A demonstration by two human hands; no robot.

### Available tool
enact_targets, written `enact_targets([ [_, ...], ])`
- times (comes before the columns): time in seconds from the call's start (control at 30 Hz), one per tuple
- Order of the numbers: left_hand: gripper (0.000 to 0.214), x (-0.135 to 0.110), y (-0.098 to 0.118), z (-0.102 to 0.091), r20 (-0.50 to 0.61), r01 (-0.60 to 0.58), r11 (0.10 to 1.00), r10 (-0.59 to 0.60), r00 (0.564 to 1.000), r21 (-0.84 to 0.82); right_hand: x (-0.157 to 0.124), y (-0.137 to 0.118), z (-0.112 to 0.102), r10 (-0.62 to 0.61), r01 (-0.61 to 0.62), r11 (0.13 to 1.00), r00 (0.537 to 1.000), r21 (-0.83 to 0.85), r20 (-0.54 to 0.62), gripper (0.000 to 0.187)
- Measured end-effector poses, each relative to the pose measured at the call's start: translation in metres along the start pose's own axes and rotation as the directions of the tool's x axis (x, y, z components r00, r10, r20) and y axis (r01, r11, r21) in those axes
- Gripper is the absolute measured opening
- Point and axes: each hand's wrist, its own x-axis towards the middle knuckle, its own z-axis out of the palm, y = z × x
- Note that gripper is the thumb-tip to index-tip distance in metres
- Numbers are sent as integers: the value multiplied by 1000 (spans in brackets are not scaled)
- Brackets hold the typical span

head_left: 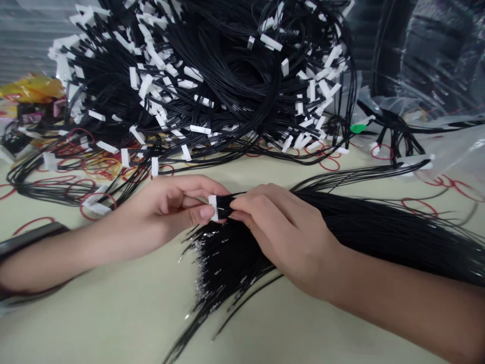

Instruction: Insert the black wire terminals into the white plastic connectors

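My left hand pinches a small white plastic connector between thumb and fingers at the middle of the table. My right hand is closed on the short black wires that run into that connector. Under my right hand lies a thick bundle of loose black wires with bare metal tips fanned out toward the front. Behind both hands rises a big heap of black wire harnesses with white connectors.
Red rubber bands lie scattered on the pale table near the heap. A yellow wrapper sits at the far left. Clear plastic bags fill the back right. A dark band lies by my left forearm.
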Motion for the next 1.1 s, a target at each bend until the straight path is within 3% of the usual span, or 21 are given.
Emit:
enact_targets([
  [0.23, 18, 0, -2, 1, -19, -8, 999, 7, 1000, -38, 1, -2, -4, -27, 26, 999, 999, 25, 22, 28],
  [0.6, 16, -4, 4, 2, 29, -103, 984, 100, 995, 147, 1, -1, -2, -47, 49, 998, 999, 44, -26, 32],
  [0.8, 17, 3, 1, 1, -13, -72, 997, 72, 997, 28, 9, 6, -13, -109, 111, 994, 991, -17, 84, 36],
  [0.87, 18, 7, -2, -1, -30, -53, 999, 52, 998, -8, 15, 10, -20, -186, 196, 978, 974, -67, 132, 32],
  [0.93, 18, 9, -6, -4, -31, -31, 999, 30, 999, -27, 20, 13, -26, -222, 224, 974, 943, 17, 247, 26],
  [1.03, 21, 9, -11, -8, -28, -16, 998, 15, 1000, -55, 23, 10, -35, -245, 125, 959, 817, 255, 522, 16],
  [1.1, 23, 8, -15, -9, -20, -24, 997, 23, 1000, -79, 21, 5, -39, -256, 112, 957, 766, 269, 589, 21],
])
